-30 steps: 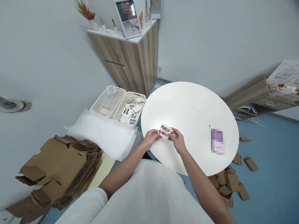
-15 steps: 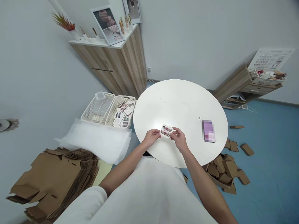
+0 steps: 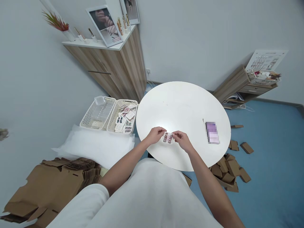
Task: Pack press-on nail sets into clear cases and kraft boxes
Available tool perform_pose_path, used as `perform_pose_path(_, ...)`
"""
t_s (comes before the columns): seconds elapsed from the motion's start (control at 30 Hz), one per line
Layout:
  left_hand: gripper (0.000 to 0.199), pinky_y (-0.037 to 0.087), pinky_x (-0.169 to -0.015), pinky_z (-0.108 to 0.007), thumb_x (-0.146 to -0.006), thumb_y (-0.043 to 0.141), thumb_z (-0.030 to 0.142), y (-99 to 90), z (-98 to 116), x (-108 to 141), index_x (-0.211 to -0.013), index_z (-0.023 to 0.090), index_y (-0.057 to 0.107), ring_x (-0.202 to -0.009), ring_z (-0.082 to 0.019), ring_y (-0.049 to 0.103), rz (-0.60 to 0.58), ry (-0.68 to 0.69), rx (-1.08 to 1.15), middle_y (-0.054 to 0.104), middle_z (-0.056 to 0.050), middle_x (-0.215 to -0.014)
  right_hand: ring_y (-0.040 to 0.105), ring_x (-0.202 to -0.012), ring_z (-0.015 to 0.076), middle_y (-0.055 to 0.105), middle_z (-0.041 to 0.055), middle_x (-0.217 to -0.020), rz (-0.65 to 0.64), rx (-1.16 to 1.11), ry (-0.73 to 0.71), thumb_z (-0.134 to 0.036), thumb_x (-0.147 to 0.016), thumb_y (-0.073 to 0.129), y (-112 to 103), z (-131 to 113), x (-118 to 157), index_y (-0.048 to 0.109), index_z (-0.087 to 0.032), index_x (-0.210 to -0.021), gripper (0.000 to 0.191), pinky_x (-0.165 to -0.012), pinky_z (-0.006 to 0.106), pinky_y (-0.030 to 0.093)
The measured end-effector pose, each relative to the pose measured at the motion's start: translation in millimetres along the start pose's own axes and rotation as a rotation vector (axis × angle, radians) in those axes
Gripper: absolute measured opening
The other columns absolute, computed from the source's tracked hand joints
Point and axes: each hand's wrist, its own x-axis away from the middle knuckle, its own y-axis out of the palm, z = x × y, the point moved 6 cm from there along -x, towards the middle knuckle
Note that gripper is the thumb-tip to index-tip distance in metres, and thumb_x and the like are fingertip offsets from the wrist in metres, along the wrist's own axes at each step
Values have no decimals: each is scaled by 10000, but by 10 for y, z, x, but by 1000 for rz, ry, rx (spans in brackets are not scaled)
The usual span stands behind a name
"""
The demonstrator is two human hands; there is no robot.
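Between my two hands is a small white card of press-on nails (image 3: pixel 167 138), patterned in dark red and pink and set in two rows. It is held above the near part of the round white table (image 3: pixel 180 101). My left hand (image 3: pixel 155 134) pinches the card's upper left corner. At the upper right corner, the fingers of my right hand (image 3: pixel 182 139) are closed on it too. A purple, pixelated item (image 3: pixel 212 133) lies on the table to the right of my right hand.
Left of the table, one white basket (image 3: pixel 122 116) holds several nail cards; another basket (image 3: pixel 97 112) holds clear plastic pieces. White sheets (image 3: pixel 95 144) and flattened cardboard boxes (image 3: pixel 49 186) lie nearer. Small folded boxes (image 3: pixel 225 171) are heaped on the floor at right.
The nail card has turned so that its rows now run up and down and its face tips towards me. My left hand has moved up to its top corner. The view has shifted slightly.
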Motion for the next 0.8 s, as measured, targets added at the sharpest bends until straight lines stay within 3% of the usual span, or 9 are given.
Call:
perform_pose_path(0.2,431,453,-753,-282,-735,571,347,-35,-104,139,-1130,188,507,-819,-139,580,68,-2,39,586,-60,-965,596,-635,132,607,-1,-686,131,-295,111,-423,-637,642,-3,210,125,557,-194,-740,265,-604,267,446)
perform_pose_path(0.33,738,432,-829,-322,-618,700,329,34,-47,270,-1266,252,355,-858,-140,562,10,132,-55,539,-32,-1030,621,-668,134,612,-12,-685,123,-466,168,-403,-617,670,67,303,212,528,-199,-724,270,-641,262,462)
perform_pose_path(0.47,764,445,-808,-319,-653,676,266,98,16,303,-1306,271,280,-802,-118,543,-1,234,-131,532,-9,-980,632,-686,141,593,-28,-645,137,-552,191,-377,-607,687,137,334,279,511,-203,-701,265,-654,258,471)
perform_pose_path(0.7,700,450,-754,-303,-670,663,243,143,8,336,-1284,261,328,-745,-117,524,8,269,-252,538,4,-874,616,-693,139,581,-17,-658,93,-435,221,-388,-641,652,161,399,361,502,-198,-704,250,-649,262,457)
perform_pose_path(0.8,696,453,-744,-298,-671,662,253,173,-21,355,-1282,255,330,-734,-117,525,-8,257,-247,541,3,-874,592,-695,126,576,-9,-740,94,-274,147,-374,-648,641,54,362,350,526,-210,-843,279,-660,273,453)
